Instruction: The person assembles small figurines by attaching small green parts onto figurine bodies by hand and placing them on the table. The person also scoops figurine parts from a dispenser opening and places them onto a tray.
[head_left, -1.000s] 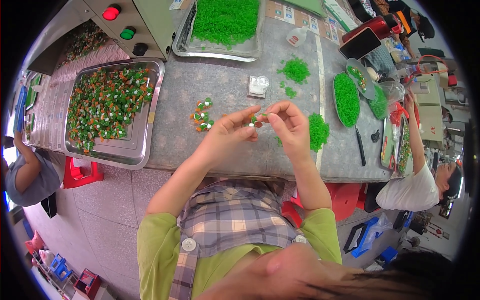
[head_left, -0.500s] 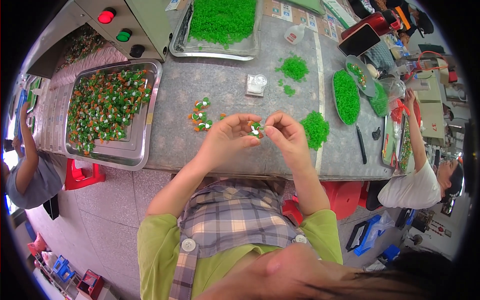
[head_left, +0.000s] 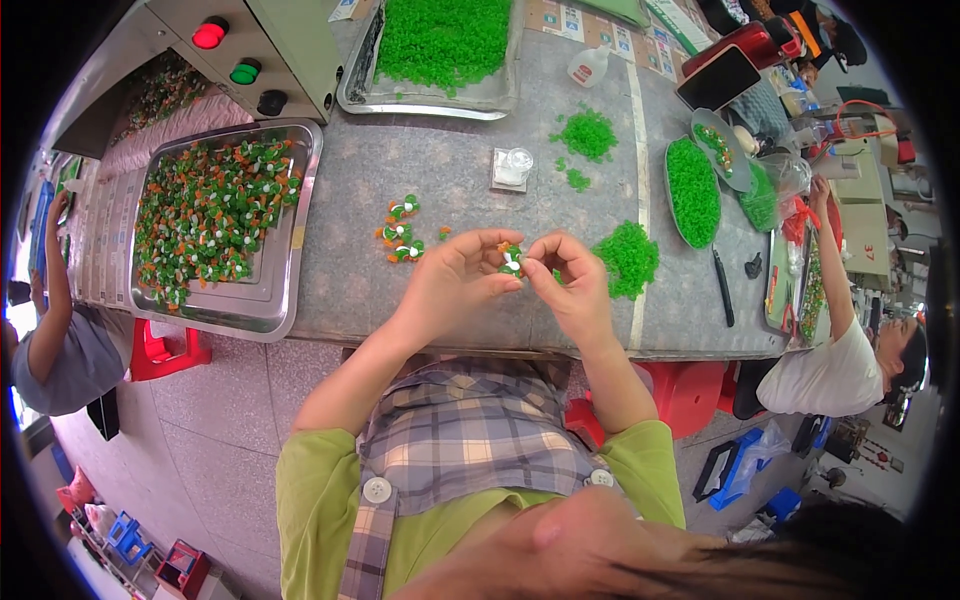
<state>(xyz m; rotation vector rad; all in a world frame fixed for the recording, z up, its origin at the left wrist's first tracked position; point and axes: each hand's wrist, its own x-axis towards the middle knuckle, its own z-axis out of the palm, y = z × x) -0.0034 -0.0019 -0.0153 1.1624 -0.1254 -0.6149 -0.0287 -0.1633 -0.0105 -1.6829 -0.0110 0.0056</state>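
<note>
Over the table's near edge, my left hand (head_left: 456, 272) pinches a small green, white and orange figurine (head_left: 511, 259) between thumb and fingertips. The thumb and forefinger of my right hand (head_left: 570, 283) are pressed together at the figurine's right side; whatever they hold there is too small to make out. Left of my hands lie several like figurines (head_left: 403, 240) in a loose cluster. Just beyond my right hand is a heap of small bright green pieces (head_left: 628, 258). A small white block with a clear round cap (head_left: 513, 168) stands farther back.
A metal tray (head_left: 290, 270) full of figurines is at left, beside a machine (head_left: 290, 45) with coloured buttons. Another tray (head_left: 430, 108) of green pieces is at the back. A green-filled dish (head_left: 692, 193) and black pen (head_left: 723, 288) lie right. Co-workers sit on both sides.
My right hand has shifted slightly left, its fingertips closer in on the figurine. My left hand keeps its hold. The co-worker's arm at far left has moved a little.
</note>
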